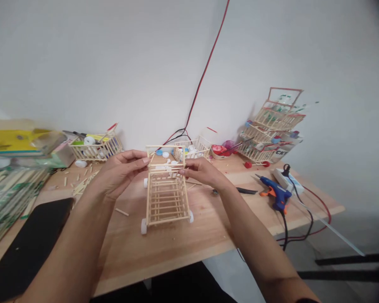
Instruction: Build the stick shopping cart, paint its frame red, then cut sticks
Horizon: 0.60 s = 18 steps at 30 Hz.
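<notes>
Cart (167, 202) between left hand (121, 171) and right hand (204, 170), its handle frame (166, 147) in both fingertip pinches

Only the dark capitals "CK" can be read, on the white box (280, 154) behind the stacked carts (261, 122) at the right; part of the lettering may be hidden. The green print on the bag (6, 202) at the left is too blurred to read, and the marking on the yellow pack (11, 141) cannot be made out.
</notes>
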Each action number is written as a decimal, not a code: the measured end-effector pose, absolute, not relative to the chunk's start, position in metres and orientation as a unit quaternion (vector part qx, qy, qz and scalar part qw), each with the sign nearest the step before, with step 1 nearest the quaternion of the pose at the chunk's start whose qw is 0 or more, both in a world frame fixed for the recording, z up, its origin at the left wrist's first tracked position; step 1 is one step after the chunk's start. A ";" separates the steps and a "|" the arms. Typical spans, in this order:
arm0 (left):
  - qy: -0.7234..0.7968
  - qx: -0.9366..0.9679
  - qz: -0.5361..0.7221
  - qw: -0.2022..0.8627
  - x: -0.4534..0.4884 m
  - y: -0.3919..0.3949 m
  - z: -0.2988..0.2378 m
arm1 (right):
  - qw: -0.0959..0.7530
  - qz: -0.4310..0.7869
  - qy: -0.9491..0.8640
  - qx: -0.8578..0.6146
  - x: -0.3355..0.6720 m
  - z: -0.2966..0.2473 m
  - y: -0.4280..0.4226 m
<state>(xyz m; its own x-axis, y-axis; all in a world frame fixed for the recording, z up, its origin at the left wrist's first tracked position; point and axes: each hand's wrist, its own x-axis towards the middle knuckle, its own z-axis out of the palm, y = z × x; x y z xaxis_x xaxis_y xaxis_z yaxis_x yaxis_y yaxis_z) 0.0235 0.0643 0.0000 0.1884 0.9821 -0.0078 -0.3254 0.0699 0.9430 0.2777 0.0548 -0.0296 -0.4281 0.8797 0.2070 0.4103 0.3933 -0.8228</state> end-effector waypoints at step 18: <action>0.362 0.449 0.538 0.615 0.026 0.063 -0.007 | 0.506 0.138 -0.723 -0.449 0.268 -0.001 0.033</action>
